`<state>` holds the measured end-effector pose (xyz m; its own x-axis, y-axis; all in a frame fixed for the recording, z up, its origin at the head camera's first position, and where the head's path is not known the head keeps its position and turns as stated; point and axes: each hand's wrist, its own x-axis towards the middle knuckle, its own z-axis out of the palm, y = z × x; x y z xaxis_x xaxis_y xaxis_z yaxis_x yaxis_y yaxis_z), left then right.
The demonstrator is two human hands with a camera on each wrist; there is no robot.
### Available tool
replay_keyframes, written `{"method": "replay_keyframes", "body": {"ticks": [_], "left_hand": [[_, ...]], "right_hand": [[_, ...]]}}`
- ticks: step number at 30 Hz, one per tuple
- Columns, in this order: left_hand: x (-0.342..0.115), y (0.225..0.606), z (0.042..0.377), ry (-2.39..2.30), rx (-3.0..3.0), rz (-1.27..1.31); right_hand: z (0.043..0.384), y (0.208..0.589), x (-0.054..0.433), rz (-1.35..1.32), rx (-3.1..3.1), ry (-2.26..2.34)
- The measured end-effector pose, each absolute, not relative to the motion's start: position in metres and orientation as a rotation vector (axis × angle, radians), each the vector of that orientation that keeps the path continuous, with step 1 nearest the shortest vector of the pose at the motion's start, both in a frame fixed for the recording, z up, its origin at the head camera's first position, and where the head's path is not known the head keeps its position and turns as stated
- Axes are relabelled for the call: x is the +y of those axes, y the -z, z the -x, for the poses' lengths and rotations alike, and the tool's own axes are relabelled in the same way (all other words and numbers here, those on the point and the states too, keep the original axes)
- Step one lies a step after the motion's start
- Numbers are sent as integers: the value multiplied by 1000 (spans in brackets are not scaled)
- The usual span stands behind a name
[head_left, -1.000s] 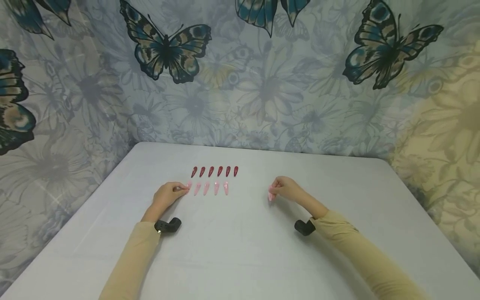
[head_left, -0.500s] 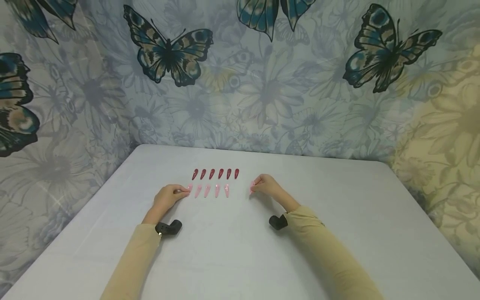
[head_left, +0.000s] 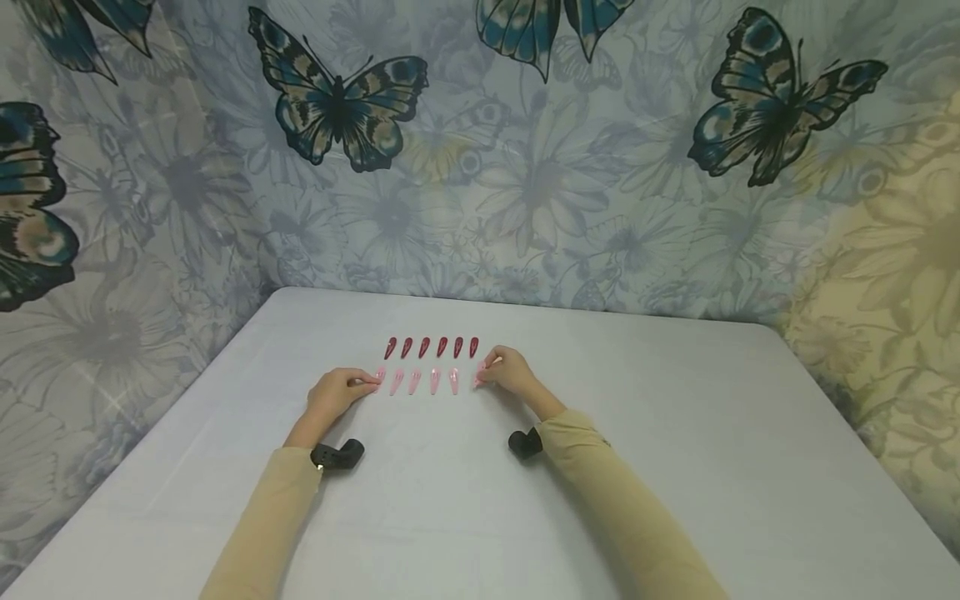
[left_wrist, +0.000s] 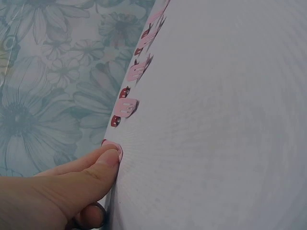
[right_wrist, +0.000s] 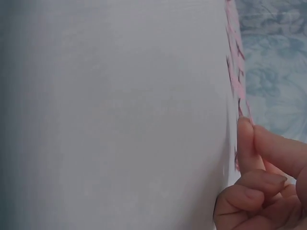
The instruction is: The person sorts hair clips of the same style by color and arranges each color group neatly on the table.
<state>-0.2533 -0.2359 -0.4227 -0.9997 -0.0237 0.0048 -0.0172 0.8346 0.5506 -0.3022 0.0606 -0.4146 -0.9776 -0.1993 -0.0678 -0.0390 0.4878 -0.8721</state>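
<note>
In the head view, several pink snap hair clips (head_left: 416,382) lie side by side in a row on the white table. Behind them runs a matching row of dark red snap hair clips (head_left: 425,347). My left hand (head_left: 332,400) pinches the pink clip at the left end (head_left: 380,376) between thumb and finger; the left wrist view shows its edge under the thumb. At the row's right end, my right hand (head_left: 512,372) pinches another pink clip (head_left: 480,367), close over the table. That clip is mostly hidden by the fingers in the right wrist view.
The white table (head_left: 420,517) reaches back to a wall (head_left: 525,208) patterned with butterflies and flowers. A black wrist camera (head_left: 339,455) sits on the left wrist, and another black camera (head_left: 525,443) on the right.
My right hand has moved left with its pink clip, from well right of the rows to the right end of the pink row. The left hand has stayed at the leftmost pink clip.
</note>
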Motion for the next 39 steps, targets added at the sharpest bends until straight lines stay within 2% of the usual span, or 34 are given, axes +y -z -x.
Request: {"method": "replay_keyframes", "body": {"ticks": [14,39], "left_hand": [[-237,420,251,945,-2971,-38],[-234,422,252,1033,-2938,-76]], "right_hand": [[300,417,48,287,2777,1301],[295,412,49,166,2780,1272]]}}
